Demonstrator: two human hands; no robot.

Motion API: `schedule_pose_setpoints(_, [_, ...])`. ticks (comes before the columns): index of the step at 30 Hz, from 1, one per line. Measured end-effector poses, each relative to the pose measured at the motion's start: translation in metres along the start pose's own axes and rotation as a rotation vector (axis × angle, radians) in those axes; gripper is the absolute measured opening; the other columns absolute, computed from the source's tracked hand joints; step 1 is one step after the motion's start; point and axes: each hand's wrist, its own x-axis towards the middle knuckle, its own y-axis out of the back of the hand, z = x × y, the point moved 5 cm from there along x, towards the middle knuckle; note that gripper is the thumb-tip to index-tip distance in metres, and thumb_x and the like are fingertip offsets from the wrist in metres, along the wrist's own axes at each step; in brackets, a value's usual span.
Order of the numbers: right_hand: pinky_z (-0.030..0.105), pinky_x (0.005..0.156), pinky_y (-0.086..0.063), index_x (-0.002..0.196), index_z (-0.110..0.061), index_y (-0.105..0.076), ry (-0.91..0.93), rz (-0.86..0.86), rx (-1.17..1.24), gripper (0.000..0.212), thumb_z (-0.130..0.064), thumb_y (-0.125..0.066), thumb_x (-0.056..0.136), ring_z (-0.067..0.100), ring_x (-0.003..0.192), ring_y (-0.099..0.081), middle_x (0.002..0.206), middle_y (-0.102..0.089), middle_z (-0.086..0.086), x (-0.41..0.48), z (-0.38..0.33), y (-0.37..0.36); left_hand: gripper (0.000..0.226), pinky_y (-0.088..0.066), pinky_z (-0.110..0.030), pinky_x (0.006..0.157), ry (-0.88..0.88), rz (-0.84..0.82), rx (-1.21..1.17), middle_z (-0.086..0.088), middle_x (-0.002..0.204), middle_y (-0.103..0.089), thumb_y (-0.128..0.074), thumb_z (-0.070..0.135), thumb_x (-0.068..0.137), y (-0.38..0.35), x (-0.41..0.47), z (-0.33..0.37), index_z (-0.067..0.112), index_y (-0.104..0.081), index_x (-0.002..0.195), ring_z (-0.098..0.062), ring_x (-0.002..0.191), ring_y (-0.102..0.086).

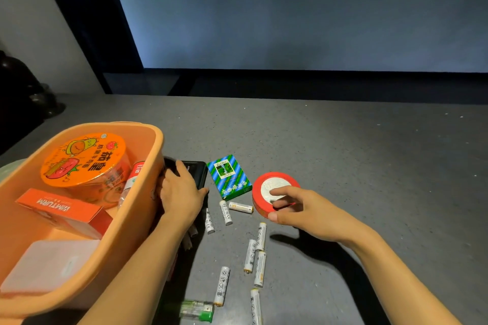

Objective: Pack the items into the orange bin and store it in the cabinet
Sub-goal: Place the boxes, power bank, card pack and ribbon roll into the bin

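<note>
Orange bin (124, 240) at the left of the grey table (343, 153) holds a noodle cup (83, 159), red box (60, 208) and white box (50, 264). Just beside it the left hand (182, 192) grips a black device (196, 171). Then a green pack (228, 177), loose batteries (260, 236), and the right hand (301, 210) pinching a red tin (272, 183).

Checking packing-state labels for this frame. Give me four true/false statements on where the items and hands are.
1. The noodle cup sits in the orange bin. True.
2. The right hand is empty. False: it grips the red round tin.
3. Batteries lie loose on the table. True.
4. The left hand is inside the bin. False: it grips the black device beside the bin.
</note>
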Motion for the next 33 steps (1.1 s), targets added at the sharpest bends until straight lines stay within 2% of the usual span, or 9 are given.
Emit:
schedule_pose_setpoints(3, [0.005,0.079,-0.043,0.125,-0.029,-0.049,0.004,0.007,-0.010,0.054,-0.034,-0.072,0.076,-0.002,0.094,-0.061,0.113,-0.059,-0.007,-0.003,-0.001,0.005,0.083,-0.030,-0.053,0.099,0.048,-0.008,0.036,-0.028,0.133,-0.032,-0.064,0.030,0.083,-0.004,0.000,0.009,0.006,-0.010,0.142,-0.043,0.121,-0.034])
schedule_pose_setpoints(7, [0.022,0.091,-0.047,0.118,-0.033,-0.051,0.029,0.031,0.012,0.047,-0.032,-0.073,0.076,0.006,0.097,-0.063,0.113,-0.060,-0.002,-0.005,-0.005,0.009,0.088,-0.034,-0.053,0.096,0.071,-0.061,-0.128,-0.025,0.128,-0.039,-0.075,0.019,0.074,0.005,0.005,0.007,0.010,-0.018,0.139,-0.043,0.119,-0.037])
schedule_pose_setpoints(10, [0.024,0.083,-0.049,0.110,-0.036,-0.053,0.065,0.047,0.035,0.039,-0.031,-0.072,0.076,0.008,0.093,-0.063,0.111,-0.061,-0.001,-0.002,-0.017,0.009,0.074,-0.042,-0.042,0.083,-0.171,0.084,-0.335,-0.012,0.101,-0.058,-0.067,0.002,0.075,0.033,0.007,0.023,0.009,-0.028,0.137,-0.037,0.105,-0.052])
schedule_pose_setpoints(14, [0.021,0.085,-0.049,0.117,-0.030,-0.055,0.070,0.052,-0.014,0.043,-0.033,-0.071,0.077,0.011,0.097,-0.061,0.111,-0.060,0.000,0.001,-0.032,0.004,0.078,-0.037,-0.046,0.092,-0.104,-0.185,-0.037,-0.026,0.127,-0.040,-0.073,0.031,0.076,0.033,0.011,0.027,0.005,-0.025,0.131,-0.042,0.118,-0.038])
schedule_pose_setpoints(17, [0.019,0.084,-0.049,0.123,-0.028,-0.053,0.064,0.073,-0.015,0.051,-0.038,-0.071,0.076,0.010,0.099,-0.061,0.110,-0.061,-0.005,-0.003,-0.039,0.005,0.091,-0.036,-0.045,0.096,-0.012,-0.317,-0.046,-0.027,0.133,-0.035,-0.073,0.045,0.072,0.015,0.004,0.008,0.005,-0.020,0.133,-0.041,0.121,-0.037])
schedule_pose_setpoints(20, [0.013,0.073,-0.048,0.120,-0.026,-0.055,0.067,0.078,0.034,0.045,-0.034,-0.070,0.078,0.004,0.087,-0.063,0.105,-0.063,-0.007,-0.007,-0.040,0.003,0.102,-0.037,-0.046,0.098,0.059,-0.294,-0.235,-0.027,0.136,-0.036,-0.078,0.039,0.068,0.006,0.003,-0.007,0.005,-0.011,0.137,-0.041,0.120,-0.041])
schedule_pose_setpoints(24, [0.021,0.068,-0.051,0.110,-0.032,-0.054,0.065,0.069,0.086,0.032,-0.026,-0.068,0.081,0.003,0.076,-0.061,0.100,-0.064,-0.006,-0.008,-0.035,-0.004,0.107,-0.041,-0.049,0.097,0.035,-0.163,-0.394,-0.024,0.135,-0.040,-0.083,0.022,0.064,0.009,0.003,-0.005,0.013,-0.008,0.141,-0.040,0.117,-0.047])
schedule_pose_setpoints(30, [0.017,0.068,-0.049,0.114,-0.028,-0.054,0.097,0.074,0.117,0.037,-0.024,-0.069,0.080,0.006,0.077,-0.060,0.094,-0.064,-0.008,0.000,-0.041,-0.007,0.114,-0.041,-0.047,0.095,0.004,-0.113,-0.400,-0.020,0.137,-0.043,-0.083,0.021,0.062,0.035,-0.004,0.007,0.017,-0.005,0.145,-0.038,0.120,-0.046])
schedule_pose_setpoints(33, [0.022,0.075,-0.049,0.118,-0.027,-0.054,0.118,0.052,0.120,0.044,-0.029,-0.071,0.078,0.012,0.082,-0.063,0.095,-0.065,-0.011,0.007,-0.052,-0.012,0.092,-0.043,-0.030,0.077,-0.011,-0.061,-0.366,-0.011,0.125,-0.054,-0.080,0.032,0.064,0.067,-0.012,0.010,0.008,-0.029,0.137,-0.030,0.108,-0.054])
